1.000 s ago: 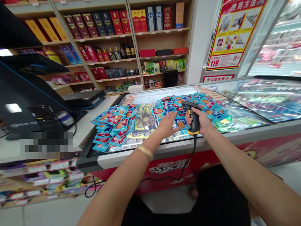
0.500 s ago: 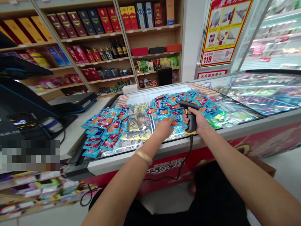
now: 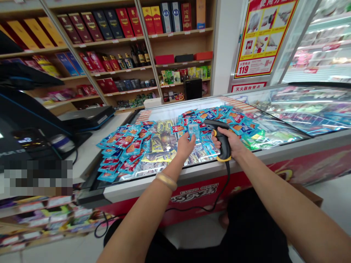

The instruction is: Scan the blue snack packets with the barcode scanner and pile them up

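Observation:
Between the fingers of my left hand (image 3: 186, 146) is a small blue snack packet (image 3: 194, 129), its pale printed side turned up. My right hand (image 3: 229, 140) is wrapped round the handle of a black and yellow barcode scanner (image 3: 223, 143), whose head points left toward the packet. Beyond both hands lies a spread pile of blue and red snack packets (image 3: 211, 114). A second pile of the same packets (image 3: 127, 146) rests to the left of my left hand. Both piles sit on the glass top of a chest freezer (image 3: 161, 173).
The scanner's cord (image 3: 223, 190) hangs down the freezer's red front. To the left stand a checkout terminal (image 3: 24, 124) and a counter (image 3: 90, 146). Behind the freezer rise shelves of boxes and bottles (image 3: 115, 44). Frozen goods show through the glass.
My left hand has moved slightly left and turned, bringing the packet up with its pale side showing. The scanner has tilted, its head nearer the packet.

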Demonstrator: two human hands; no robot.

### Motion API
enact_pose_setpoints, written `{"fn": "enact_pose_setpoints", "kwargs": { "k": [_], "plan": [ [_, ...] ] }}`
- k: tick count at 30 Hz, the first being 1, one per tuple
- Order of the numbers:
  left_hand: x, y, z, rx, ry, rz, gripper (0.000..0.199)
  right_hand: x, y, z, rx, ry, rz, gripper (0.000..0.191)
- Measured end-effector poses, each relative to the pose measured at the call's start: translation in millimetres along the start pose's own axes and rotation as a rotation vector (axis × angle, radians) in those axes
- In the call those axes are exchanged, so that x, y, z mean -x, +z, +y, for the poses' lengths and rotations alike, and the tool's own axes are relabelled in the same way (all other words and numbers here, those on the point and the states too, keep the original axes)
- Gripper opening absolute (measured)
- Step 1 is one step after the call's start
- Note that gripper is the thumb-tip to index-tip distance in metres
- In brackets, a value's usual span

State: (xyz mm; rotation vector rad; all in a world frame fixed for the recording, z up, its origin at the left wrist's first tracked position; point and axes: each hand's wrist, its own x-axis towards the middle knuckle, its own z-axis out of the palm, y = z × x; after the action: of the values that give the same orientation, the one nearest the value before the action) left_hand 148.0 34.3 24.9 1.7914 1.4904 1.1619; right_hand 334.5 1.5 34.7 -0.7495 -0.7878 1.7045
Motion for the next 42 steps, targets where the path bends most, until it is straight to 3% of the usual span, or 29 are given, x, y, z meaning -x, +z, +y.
{"fn": "enact_pose_setpoints", "kwargs": {
  "k": [3, 8, 22, 24, 27, 29, 31, 36, 39, 42],
  "plan": [
    [-0.5, 0.7, -1.5, -0.053, 0.041, 0.011, 0.031, 0.7, 1.2, 0.4, 0.011, 0.041, -0.037, 0.020],
    [0.3, 1.9, -3.9, -0.027, 0.010, -0.078, 0.025, 1.0, 1.5, 0.7, 0.020, 0.155, -0.073, 0.021],
    [2.9, 1.3, -0.3, -0.040, -0.006, -0.101, 0.020, -2.5, -2.1, 1.5, 0.026, 0.165, -0.091, 0.025],
    [3.7, 2.7, -0.8, -0.040, 0.002, -0.074, 0.020, -4.5, -1.5, 0.6, -0.001, 0.157, -0.085, 0.025],
    [2.8, -3.1, -5.1, -0.138, 0.055, 0.079, 0.024, -11.3, 6.6, 1.2, -0.064, 0.147, -0.077, 0.024],
    [-1.1, -18.2, -11.5, -0.200, 0.097, 0.179, 0.029, -19.1, 19.1, 5.3, -0.106, 0.149, -0.090, 0.024],
    [-7.7, -44.6, -20.8, -0.217, 0.151, 0.254, 0.034, -29.7, 37.0, 13.6, -0.148, 0.162, -0.113, 0.024],
    [-21.3, -139.5, -44.8, -0.457, 0.303, 0.375, 0.050, -62.8, 91.6, 47.9, -0.208, 0.218, -0.149, 0.024],
    [-20.5, -185.4, -55.9, -0.764, 0.121, 0.379, 0.051, -79.7, 120.2, 67.8, -0.230, 0.266, -0.203, 0.026],
    [-17.2, -208.4, -67.7, -1.005, -0.119, 0.196, 0.051, -88.4, 141.1, 80.6, -0.238, 0.297, -0.228, 0.028]
  ]
}}
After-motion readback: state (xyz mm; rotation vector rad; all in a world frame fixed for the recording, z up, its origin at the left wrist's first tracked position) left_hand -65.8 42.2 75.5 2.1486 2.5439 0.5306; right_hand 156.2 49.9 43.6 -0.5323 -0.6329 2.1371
